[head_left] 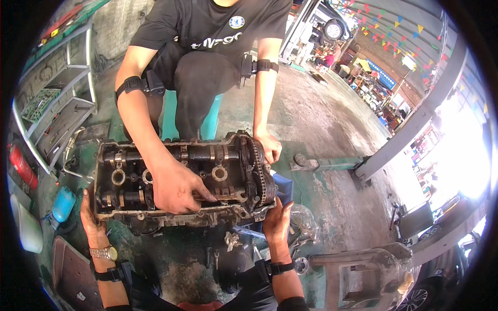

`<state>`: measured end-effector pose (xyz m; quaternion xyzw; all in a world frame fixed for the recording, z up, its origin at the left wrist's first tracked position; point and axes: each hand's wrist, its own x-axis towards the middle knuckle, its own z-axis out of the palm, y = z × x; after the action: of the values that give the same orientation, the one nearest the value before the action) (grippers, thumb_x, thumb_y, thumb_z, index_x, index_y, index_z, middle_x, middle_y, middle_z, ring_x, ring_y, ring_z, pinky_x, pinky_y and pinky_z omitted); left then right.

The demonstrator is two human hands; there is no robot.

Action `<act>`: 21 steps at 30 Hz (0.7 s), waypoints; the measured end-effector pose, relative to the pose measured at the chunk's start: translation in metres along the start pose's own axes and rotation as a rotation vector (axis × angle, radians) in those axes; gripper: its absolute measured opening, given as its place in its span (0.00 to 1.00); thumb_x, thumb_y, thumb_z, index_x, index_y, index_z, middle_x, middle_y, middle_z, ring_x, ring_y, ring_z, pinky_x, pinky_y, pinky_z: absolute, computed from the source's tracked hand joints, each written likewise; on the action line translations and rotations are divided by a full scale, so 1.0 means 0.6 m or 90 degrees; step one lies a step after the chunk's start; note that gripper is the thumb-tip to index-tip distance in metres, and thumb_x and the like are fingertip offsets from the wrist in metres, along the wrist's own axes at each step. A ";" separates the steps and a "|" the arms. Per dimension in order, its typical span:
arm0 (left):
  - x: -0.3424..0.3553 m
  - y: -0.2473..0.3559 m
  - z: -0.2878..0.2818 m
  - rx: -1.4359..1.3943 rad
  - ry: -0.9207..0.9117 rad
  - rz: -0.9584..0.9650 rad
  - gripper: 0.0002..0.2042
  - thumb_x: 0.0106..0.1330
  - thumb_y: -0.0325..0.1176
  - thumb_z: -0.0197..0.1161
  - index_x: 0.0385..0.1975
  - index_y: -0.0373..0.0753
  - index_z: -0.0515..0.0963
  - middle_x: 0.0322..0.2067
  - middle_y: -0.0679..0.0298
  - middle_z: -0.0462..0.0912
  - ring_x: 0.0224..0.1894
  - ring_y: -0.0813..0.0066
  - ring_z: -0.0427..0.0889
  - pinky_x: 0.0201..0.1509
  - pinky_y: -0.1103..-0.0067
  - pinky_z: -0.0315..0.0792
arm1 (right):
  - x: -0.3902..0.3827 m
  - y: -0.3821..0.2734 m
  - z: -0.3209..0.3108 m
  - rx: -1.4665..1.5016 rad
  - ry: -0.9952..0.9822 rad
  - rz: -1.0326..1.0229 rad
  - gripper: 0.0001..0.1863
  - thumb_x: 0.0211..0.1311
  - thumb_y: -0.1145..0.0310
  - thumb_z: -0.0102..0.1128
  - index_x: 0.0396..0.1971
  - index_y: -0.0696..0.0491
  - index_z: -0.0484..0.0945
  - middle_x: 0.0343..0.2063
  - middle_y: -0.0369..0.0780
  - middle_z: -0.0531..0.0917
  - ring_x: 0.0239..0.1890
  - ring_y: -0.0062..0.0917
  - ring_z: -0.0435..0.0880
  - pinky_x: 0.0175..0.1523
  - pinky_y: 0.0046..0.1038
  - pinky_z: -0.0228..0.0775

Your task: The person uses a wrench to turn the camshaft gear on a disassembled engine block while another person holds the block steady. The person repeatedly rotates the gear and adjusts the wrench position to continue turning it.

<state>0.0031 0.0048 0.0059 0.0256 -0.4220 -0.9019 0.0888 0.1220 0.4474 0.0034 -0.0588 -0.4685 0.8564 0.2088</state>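
Note:
An open engine cylinder head (135,189), greasy, with camshafts and a chain at its right end, spans the middle of the view. My left hand (93,223) grips its left end. My right hand (276,223) holds its lower right corner, fingers curled against the side. A co-worker's hand (179,192) reaches into the top, fingers on what looks like a wrench (233,196) along the lower shaft. The co-worker's other hand (270,147) rests by the back right corner. Both my palms are partly hidden.
The co-worker (192,78) crouches opposite by a teal stool (211,116). A metal rack (57,83), fire extinguisher (23,166) and blue cylinder (63,206) stand left. A steel post (394,140) and large metal part (347,274) are at right. Loose parts (232,241) lie below.

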 end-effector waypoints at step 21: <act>-0.002 0.002 0.006 -0.005 0.019 -0.007 0.22 0.66 0.43 0.53 0.49 0.29 0.71 0.46 0.57 0.77 0.45 0.68 0.78 0.49 0.75 0.72 | 0.008 0.009 -0.019 -0.008 -0.012 0.005 0.49 0.54 0.29 0.35 0.60 0.61 0.58 0.58 0.45 0.66 0.61 0.34 0.62 0.66 0.36 0.47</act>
<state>0.0039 0.0070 0.0090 0.0413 -0.4166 -0.9036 0.0905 0.1194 0.4558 -0.0069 -0.0534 -0.4758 0.8547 0.2007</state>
